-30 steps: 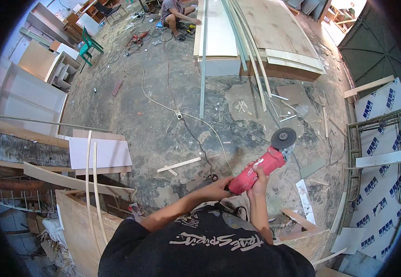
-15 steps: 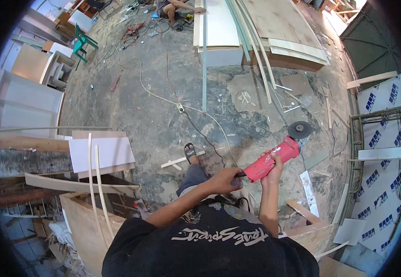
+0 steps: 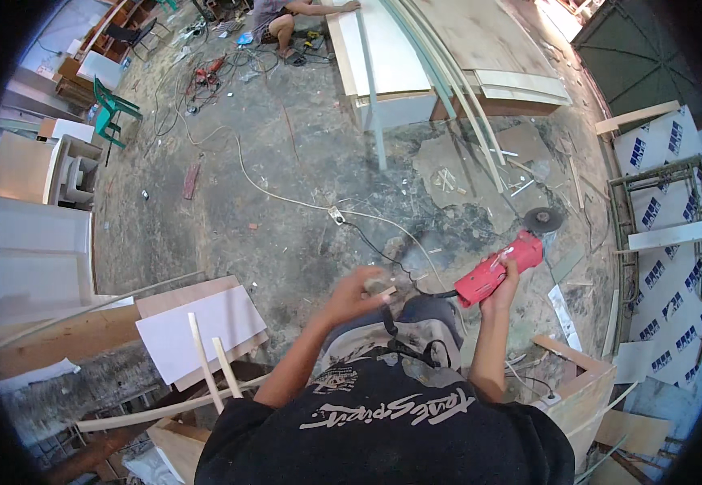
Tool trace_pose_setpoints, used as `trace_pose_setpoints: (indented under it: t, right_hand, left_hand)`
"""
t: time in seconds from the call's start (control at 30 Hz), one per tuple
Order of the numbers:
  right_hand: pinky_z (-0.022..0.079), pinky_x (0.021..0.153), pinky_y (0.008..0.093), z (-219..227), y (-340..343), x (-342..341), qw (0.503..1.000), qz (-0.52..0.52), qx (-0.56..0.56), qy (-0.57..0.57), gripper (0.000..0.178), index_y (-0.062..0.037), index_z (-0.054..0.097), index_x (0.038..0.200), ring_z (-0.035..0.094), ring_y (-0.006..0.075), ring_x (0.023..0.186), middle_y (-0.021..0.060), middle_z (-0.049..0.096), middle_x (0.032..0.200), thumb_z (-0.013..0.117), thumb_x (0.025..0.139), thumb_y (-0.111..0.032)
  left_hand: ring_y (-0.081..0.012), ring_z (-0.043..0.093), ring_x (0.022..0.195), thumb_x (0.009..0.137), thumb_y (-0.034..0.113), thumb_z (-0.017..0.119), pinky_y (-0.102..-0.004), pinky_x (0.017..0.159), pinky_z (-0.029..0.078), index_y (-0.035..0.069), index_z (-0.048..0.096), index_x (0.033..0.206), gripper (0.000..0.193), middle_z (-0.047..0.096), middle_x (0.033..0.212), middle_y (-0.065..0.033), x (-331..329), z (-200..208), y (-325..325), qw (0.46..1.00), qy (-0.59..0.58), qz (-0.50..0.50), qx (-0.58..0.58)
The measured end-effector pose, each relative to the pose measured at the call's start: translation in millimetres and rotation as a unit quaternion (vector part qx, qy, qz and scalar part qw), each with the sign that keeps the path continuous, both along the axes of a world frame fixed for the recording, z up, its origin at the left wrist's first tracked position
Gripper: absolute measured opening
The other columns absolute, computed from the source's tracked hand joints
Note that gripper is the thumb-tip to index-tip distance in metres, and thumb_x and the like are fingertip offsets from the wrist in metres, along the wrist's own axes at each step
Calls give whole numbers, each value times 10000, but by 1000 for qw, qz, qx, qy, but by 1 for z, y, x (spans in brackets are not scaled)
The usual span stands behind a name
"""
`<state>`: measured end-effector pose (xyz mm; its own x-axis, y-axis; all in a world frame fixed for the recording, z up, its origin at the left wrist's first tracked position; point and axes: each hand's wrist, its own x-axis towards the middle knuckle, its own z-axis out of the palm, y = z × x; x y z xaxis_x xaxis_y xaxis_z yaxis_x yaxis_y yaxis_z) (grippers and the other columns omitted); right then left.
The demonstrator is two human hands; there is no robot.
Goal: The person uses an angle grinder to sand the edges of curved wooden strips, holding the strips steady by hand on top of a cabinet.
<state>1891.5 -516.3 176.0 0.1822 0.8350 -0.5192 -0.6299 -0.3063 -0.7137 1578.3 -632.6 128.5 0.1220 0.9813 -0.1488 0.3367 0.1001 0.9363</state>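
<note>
While right hand [image 3: 503, 284] gripped red angle grinder [image 3: 498, 267] above concrete floor [image 3: 286, 234], disc touched nothing; left hand [image 3: 361, 293] closed, seemingly pinching its black cord [image 3: 403, 267]. No cutting begun.

right hand [image 3: 503, 284]: grips red angle grinder [image 3: 500, 268] | left hand [image 3: 359, 293]: holds black cord [image 3: 383, 311]

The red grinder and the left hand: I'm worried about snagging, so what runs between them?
In the head view, a black cord runs from the rear of the red grinder, held in the right hand, toward the left hand, above the person's knee.
</note>
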Motion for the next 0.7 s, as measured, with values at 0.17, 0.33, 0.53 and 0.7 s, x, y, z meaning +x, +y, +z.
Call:
trace_pose_setpoints:
  t: [0.17,0.33,0.53,0.7]
  right_hand:
    - [573,750,391,29,41,-63,999,-24,38,-27,286,-40,581,1074,661,239,810,104,654,912,656,867,-223]
    - [573,796,405,55,97,-90,994,-29,93,-41,308,-38,577,1079,665,263,851,113,657,952,669,863,-238]
    - [577,785,405,64,164,-104,990,-56,113,-63,293,-48,586,1075,671,255,859,106,659,952,681,864,-228]
    - [571,792,401,54,222,-110,985,-89,114,-89,291,-41,585,1076,671,252,868,107,661,938,685,868,-219]
  left_hand:
    - [-281,645,1115,880,286,778,-400,965,502,45,584,1327,543,653,1264,-152,-127,-18,5,990,22,140,0]
    - [-277,649,1108,907,251,750,-399,968,501,29,597,1304,480,668,1236,-148,-183,-16,33,983,52,177,-13]
    - [-269,645,1102,917,260,742,-389,967,496,14,596,1296,474,668,1224,-143,-203,-29,74,979,19,202,-21]
    - [-263,640,1090,932,252,722,-386,961,494,6,598,1286,449,668,1213,-134,-204,-48,144,984,3,174,-46]
